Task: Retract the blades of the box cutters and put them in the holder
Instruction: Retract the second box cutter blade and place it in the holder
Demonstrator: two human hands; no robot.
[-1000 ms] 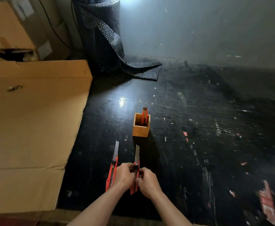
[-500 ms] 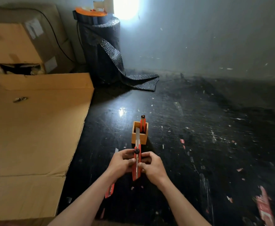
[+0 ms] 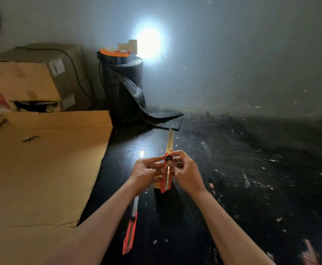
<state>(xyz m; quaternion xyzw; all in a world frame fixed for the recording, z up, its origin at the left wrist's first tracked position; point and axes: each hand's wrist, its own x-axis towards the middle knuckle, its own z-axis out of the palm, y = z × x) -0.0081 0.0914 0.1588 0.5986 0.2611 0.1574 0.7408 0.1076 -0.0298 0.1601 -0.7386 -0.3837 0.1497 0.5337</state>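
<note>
Up in the air in the middle of the scene is a red box cutter (image 3: 166,175), held upright with its blade (image 3: 169,139) fully out and pointing away toward the far wall. Both hands are on it. The left hand (image 3: 146,172) pinches the red body from the left side, fingers curled in close. The right hand (image 3: 187,172) closes on it from the right, thumb and forefinger meeting at the black slider knob (image 3: 168,158) near the top of the handle. Neither hand is spread wide; both are gripped tight on the same tool.

Right behind the cutter, almost wholly covered by the hands, a sliver of the wooden holder (image 3: 157,183) peeks out on the dark floor (image 3: 251,188); what stands inside it I cannot tell from here.

Nearer, just under the left forearm, a second red box cutter (image 3: 130,232) lies flat on the floor, its blade also extended and pointing away from the person.

To the left spreads a big flattened sheet of cardboard (image 3: 41,169), with a small metal piece (image 3: 30,138) lying on it. Beyond that sits a cardboard box (image 3: 36,81) against the wall. Far centre stands a roll of black bubble wrap (image 3: 124,90), its loose end trailing on the floor, an orange disc (image 3: 112,52) on top and a bright light (image 3: 148,43) glaring beside it.
</note>
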